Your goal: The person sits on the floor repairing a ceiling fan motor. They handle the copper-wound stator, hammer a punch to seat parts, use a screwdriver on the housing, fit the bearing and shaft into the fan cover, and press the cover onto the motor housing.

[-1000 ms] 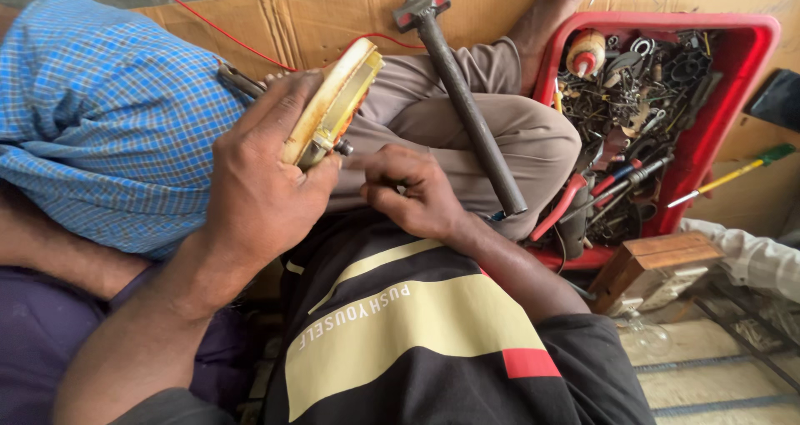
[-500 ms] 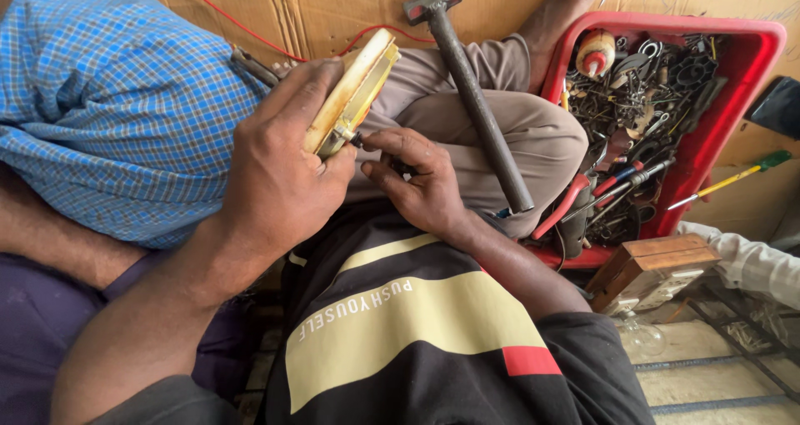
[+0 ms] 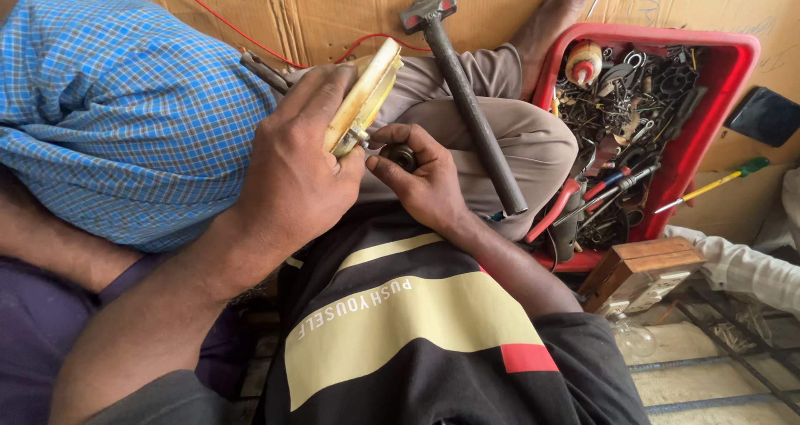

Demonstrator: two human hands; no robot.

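My left hand (image 3: 292,175) grips a flat cream-yellow disc (image 3: 367,92), held on edge above my lap. My right hand (image 3: 429,187) sits just below the disc's lower rim and pinches a small dark round part (image 3: 403,155) between thumb and fingers, close against a metal stub on the disc. Across my bent leg in beige trousers (image 3: 533,150) rests a long-handled hammer (image 3: 471,108), its head toward the cardboard.
A red plastic tray (image 3: 737,67) at the right holds several metal parts, pliers and screwdrivers. A small wooden box (image 3: 642,271) lies below it. A yellow screwdriver (image 3: 708,187) is on the cardboard (image 3: 333,17). A person in a blue checked shirt (image 3: 125,117) is at my left.
My right hand has come up from my lap to the disc's lower rim with the small dark part. My left hand has shifted the disc slightly to the right.
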